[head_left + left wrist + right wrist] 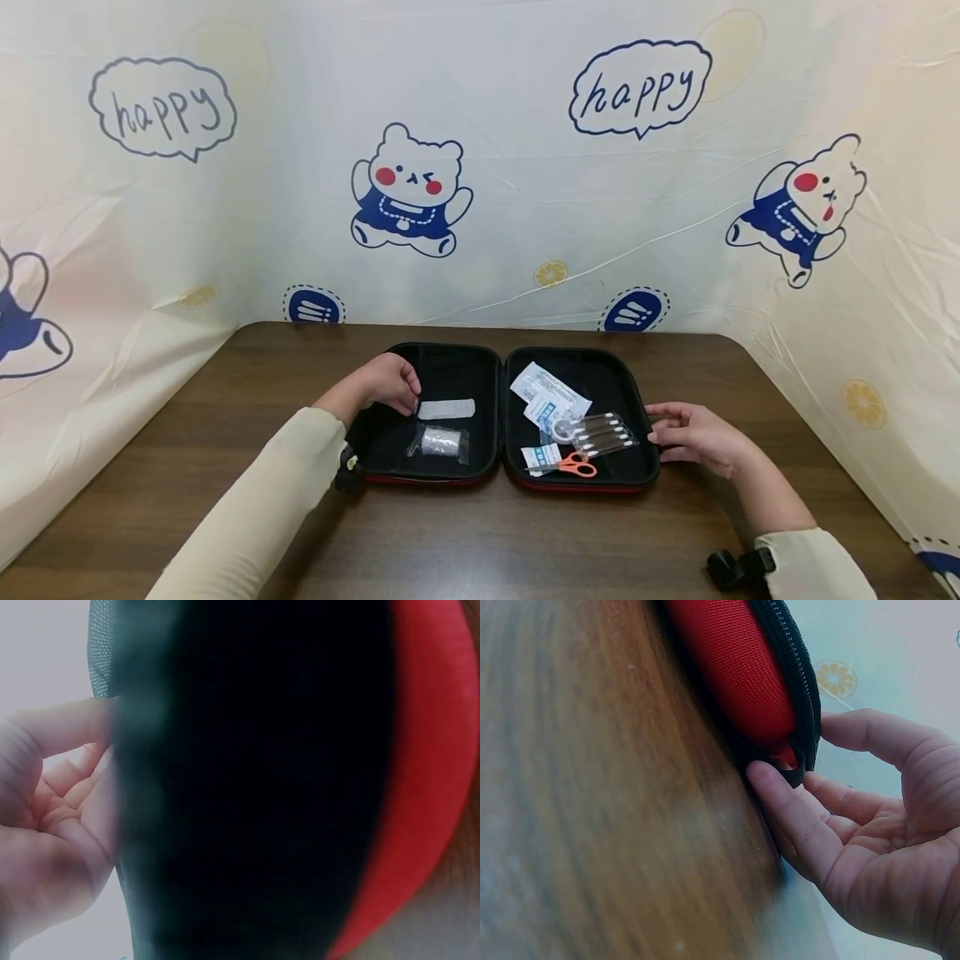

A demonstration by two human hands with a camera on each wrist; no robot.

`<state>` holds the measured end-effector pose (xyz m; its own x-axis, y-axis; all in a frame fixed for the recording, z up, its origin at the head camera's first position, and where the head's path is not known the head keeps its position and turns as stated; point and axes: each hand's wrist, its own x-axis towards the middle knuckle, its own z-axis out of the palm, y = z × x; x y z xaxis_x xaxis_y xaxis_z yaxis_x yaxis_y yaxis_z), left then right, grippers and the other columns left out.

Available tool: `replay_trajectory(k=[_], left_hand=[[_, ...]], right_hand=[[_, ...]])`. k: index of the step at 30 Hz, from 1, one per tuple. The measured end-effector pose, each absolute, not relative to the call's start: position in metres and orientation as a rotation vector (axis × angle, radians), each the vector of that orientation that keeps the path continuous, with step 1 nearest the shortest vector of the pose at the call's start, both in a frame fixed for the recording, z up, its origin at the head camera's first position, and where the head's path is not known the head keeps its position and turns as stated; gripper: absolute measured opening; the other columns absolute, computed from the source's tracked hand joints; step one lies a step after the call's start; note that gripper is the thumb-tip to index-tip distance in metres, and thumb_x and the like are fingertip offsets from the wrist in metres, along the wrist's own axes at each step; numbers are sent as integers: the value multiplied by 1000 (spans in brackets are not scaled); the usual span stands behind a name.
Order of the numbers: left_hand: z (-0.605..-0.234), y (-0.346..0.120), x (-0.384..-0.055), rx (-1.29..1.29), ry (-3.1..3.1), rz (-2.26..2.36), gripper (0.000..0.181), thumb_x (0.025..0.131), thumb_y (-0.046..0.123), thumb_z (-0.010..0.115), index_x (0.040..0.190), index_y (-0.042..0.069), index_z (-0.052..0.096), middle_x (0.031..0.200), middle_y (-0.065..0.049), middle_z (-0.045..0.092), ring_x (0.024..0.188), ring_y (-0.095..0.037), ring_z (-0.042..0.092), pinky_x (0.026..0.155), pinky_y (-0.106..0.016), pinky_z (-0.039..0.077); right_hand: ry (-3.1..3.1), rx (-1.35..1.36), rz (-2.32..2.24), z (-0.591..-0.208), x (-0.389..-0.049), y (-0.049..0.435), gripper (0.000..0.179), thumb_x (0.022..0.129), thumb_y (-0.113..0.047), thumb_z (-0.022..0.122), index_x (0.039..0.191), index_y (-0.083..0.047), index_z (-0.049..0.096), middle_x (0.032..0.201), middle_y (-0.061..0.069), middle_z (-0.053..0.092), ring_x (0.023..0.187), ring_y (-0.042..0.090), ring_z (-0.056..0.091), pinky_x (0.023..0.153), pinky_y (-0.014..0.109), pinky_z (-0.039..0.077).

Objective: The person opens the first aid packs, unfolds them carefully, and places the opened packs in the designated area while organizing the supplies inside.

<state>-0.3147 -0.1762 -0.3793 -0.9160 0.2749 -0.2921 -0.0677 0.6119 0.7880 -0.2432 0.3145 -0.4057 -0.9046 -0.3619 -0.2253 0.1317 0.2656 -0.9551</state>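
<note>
Head view: a black-lined case (459, 377) is laid open on a brown worktop (420, 542), its two halves set side by side and its red exterior seen along the near edge. The left hand (392, 383) is placed over the outer rim of the left half, with its fingers bent down inside, just beside a white mesh strip (446, 409); whether anything is pinched there cannot be told. Nearer the front of the same half, a white roll (441, 444) is enclosed in a clear wrapper. At the outer side of the right half, the case edge is held by the right hand (701, 437), its digits loosely bent and partly spread. Within that half are gathered white sachets (551, 392), a ring-shaped white roll of tape (562, 431), a clear pack of cotton swabs (606, 435), a small blue-and-white packet (546, 455) and orange-handled scissors (577, 465), by whose blades the packet is crossed. The background is formed by a pale curtain (517, 92) printed with bears and the word "happy".

Left wrist view: the left fingertips are hidden by the blurred case wall.

Right wrist view: the zipped edge is touched by the right thumb, and a small black loop (791, 776) by another finger.
</note>
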Motion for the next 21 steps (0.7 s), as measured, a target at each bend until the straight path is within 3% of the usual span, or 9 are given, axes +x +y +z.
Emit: replay_trajectory(k=[10, 21], left_hand=[[-382, -175, -316, 163, 2491, 1199, 22, 79, -16, 67, 73, 1, 55, 79, -15, 58, 68, -21, 68, 68, -33, 59], [-381, -176, -314, 189, 2546, 1158, 26, 81, -13, 69, 69, 4, 52, 80, -15, 63, 69, -20, 69, 66, -31, 59]], right_hand=[[2145, -205, -1671, -405, -244, 314, 66, 94, -11, 63, 143, 14, 26, 109, 15, 60, 96, 22, 61, 87, 43, 55], [2147, -199, -1669, -404, -243, 313, 66, 94, -11, 63, 143, 13, 27, 108, 14, 60, 96, 22, 60, 87, 43, 55]])
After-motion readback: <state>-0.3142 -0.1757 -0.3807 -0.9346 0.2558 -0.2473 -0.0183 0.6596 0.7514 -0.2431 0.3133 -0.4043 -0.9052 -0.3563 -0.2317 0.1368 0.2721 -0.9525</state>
